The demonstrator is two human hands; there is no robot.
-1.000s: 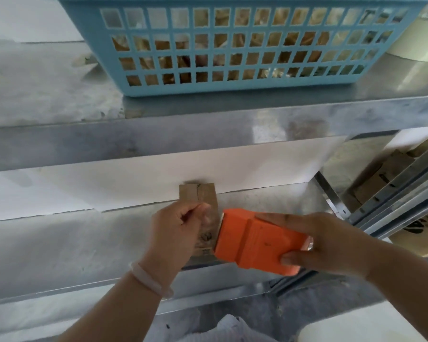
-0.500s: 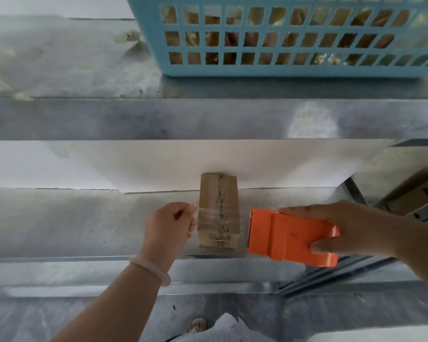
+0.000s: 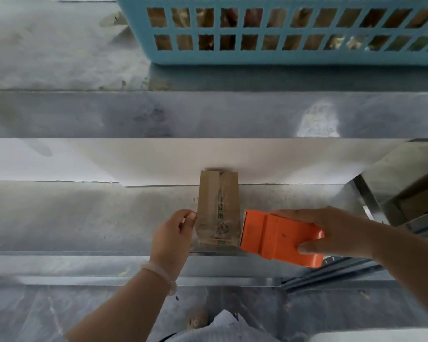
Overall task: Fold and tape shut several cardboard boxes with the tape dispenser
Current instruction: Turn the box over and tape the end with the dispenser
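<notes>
Your left hand (image 3: 173,233), nearest: fingers curled, thumb and forefinger pinching at left side of cardboard box (image 3: 218,208). Likely anchoring clear tape end (image 3: 195,215) so strip stays taut; tape too faint to confirm.

Your right hand (image 3: 339,230) grasps orange tape dispenser (image 3: 281,239), thumb on near side, fingers on far side. Blade end touches box's right side, probably set there to cut strip.

Box lies on metal shelf (image 3: 84,218), seam up, far end at white sheet (image 3: 257,159).

Beyond: upper shelf (image 3: 208,114) carries blue basket (image 3: 282,56).
</notes>
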